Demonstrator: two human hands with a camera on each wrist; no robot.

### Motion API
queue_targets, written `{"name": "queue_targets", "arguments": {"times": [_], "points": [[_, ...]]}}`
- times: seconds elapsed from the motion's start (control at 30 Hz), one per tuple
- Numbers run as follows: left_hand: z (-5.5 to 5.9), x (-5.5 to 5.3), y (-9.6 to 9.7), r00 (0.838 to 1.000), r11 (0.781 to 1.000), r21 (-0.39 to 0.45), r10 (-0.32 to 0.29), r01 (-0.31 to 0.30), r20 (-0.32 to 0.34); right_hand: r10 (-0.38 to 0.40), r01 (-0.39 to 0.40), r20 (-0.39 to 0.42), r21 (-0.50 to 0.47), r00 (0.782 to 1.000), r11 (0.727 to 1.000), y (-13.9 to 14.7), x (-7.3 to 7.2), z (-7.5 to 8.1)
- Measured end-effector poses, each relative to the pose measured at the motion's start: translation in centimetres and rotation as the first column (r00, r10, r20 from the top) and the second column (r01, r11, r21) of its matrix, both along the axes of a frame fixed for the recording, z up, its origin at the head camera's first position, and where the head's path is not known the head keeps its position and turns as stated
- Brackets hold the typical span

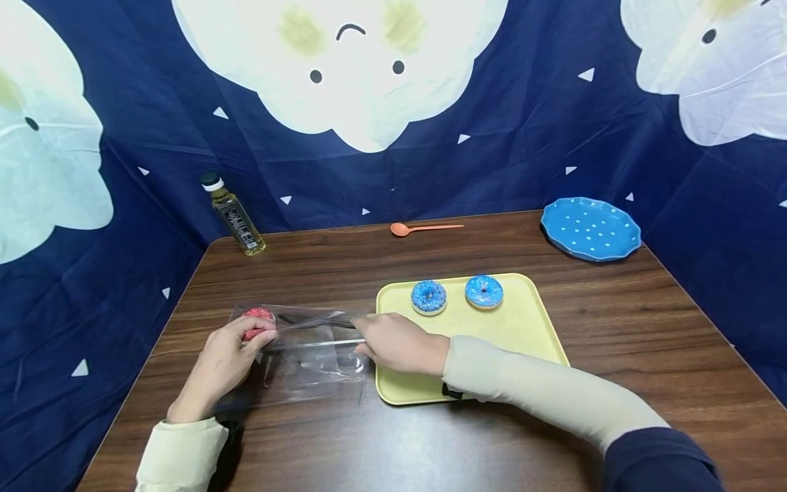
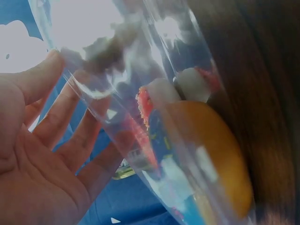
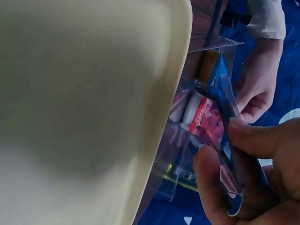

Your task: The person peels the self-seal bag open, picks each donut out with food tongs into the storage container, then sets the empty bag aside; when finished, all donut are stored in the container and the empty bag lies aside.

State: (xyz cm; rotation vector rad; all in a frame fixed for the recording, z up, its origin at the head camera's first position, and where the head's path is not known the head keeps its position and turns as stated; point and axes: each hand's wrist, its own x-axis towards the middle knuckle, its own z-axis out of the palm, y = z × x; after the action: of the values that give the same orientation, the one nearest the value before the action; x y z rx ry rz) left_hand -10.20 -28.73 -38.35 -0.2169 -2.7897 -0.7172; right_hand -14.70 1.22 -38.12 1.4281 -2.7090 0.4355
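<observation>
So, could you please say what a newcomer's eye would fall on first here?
A white cloud face on the dark blue cloth backdrop would probably come first, top centre of the head view. Next, two round blue sprinkled doughnuts lie on the rectangular pale yellow tray, near its far edge. Left of it, the left hand and right hand grip a clear plastic bag.

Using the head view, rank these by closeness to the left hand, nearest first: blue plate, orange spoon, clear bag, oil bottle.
From the left hand:
1. Clear bag: touching it, extending to its right.
2. Oil bottle: behind it, far left.
3. Orange spoon: back middle.
4. Blue plate: far right.
</observation>
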Motion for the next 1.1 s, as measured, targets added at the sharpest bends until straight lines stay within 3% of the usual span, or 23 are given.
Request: {"name": "queue_targets", "arguments": {"times": [0.27, 0.67, 0.97, 1.1], "points": [[-0.1, -0.3, 0.2, 1.000, 1.000, 0.000, -0.002, 0.002, 0.002, 0.007, -0.007, -0.033, -0.011, 0.999, 1.000, -2.1, -0.1, -0.5], [-0.2, -0.3, -0.1, 0.998, 0.999, -0.030, -0.018, 0.016, -0.066, 0.007, -0.007, -0.083, 0.004, 0.997, 1.000, -3.5, -0.3, -0.4], [-0.5, -0.2, -0.2, 0.993, 0.998, -0.045, -0.039, 0.034, -0.109, -0.032, 0.031, -0.067, -0.009, 0.997, 0.999, -4.1, -0.1, -0.9], [-0.4, -0.4, -0.1, 0.992, 0.998, -0.057, -0.043, 0.036, -0.116, -0.030, 0.028, -0.109, -0.015, 0.994, 0.999, -4.3, 0.0, -1.0]]}}
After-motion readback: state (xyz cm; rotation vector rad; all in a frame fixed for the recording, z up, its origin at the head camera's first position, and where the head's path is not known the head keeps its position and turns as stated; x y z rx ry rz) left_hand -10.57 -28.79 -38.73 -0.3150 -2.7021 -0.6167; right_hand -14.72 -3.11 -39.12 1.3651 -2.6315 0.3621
